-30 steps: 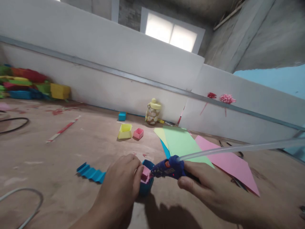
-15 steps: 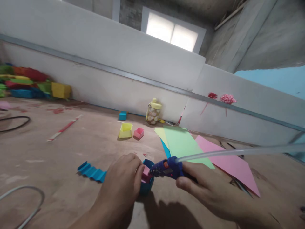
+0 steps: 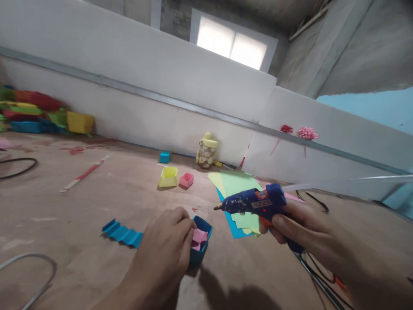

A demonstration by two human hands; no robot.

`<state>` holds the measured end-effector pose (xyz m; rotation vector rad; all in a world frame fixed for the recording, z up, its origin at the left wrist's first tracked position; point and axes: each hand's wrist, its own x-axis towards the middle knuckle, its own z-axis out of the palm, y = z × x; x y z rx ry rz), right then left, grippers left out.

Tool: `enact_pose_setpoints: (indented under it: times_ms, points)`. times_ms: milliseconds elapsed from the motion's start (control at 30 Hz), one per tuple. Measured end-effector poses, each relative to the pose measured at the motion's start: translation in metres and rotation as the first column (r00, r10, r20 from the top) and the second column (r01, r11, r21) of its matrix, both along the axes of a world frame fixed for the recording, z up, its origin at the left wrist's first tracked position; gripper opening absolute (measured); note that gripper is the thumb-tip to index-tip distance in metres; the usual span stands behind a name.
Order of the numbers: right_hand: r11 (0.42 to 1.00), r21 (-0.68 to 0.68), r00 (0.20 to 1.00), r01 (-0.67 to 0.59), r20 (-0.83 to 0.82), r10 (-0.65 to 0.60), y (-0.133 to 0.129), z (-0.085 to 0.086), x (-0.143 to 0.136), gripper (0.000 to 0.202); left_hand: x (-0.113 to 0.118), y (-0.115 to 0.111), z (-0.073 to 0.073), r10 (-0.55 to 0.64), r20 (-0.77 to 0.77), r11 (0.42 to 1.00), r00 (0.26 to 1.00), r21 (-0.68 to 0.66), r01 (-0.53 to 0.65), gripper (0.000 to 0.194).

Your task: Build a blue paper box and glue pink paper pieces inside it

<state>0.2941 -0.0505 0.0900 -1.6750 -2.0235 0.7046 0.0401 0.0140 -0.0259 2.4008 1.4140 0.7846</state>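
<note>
Hands at work — left [image 3: 164,249] steadies blue box [image 3: 201,249], right [image 3: 297,226] holds glue gun [image 3: 253,203].

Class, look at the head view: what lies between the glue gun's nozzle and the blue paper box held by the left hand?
Nothing: between glue gun and blue box only bare brown floor shows.

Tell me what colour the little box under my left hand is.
Blue, with a pink folded piece inside; the blue box shows only in the head view, under the left hand.

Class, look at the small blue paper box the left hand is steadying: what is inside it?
Inside the blue paper box sits a folded pink paper piece. The left hand covers the box's near-left side, so the rest of the pink piece and the box floor cannot be seen.
</note>
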Motion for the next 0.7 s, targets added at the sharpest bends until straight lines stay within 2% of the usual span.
enact_pose_setpoints:
  times_ms: [233, 367, 433, 500, 700]
  points:
    - [0.999, 0.023, 0.997, 0.045, 0.056, -0.046, -0.002, 0.005, -0.007, 0.036, 0.000, -0.005, 0.006, -0.030, 0.026, 0.999, 0.999, 0.016, 0.030, 0.037]
    - [0.968, 0.225, 0.974, 0.107, 0.170, -0.148, 0.013, 0.000, -0.004, 0.028, -0.001, -0.004, 0.005, 0.005, 0.054, 0.998, 0.999, 0.057, -0.008, 0.028]
    - [0.946, 0.316, 0.962, 0.078, 0.226, -0.155, 0.029, -0.010, 0.007, 0.029, -0.002, -0.005, 0.004, 0.013, 0.058, 0.998, 0.998, 0.066, -0.017, 0.026]
    - [0.938, 0.345, 0.953, 0.035, 0.271, -0.135, 0.047, -0.023, 0.023, 0.034, -0.003, -0.005, 0.005, 0.012, 0.052, 0.998, 0.999, 0.068, -0.016, 0.025]
    - [0.960, 0.271, 0.909, 0.074, 0.377, -0.177, 0.091, -0.071, 0.085, 0.031, -0.005, -0.011, 0.011, -0.013, 0.004, 0.999, 1.000, 0.040, 0.013, 0.027]
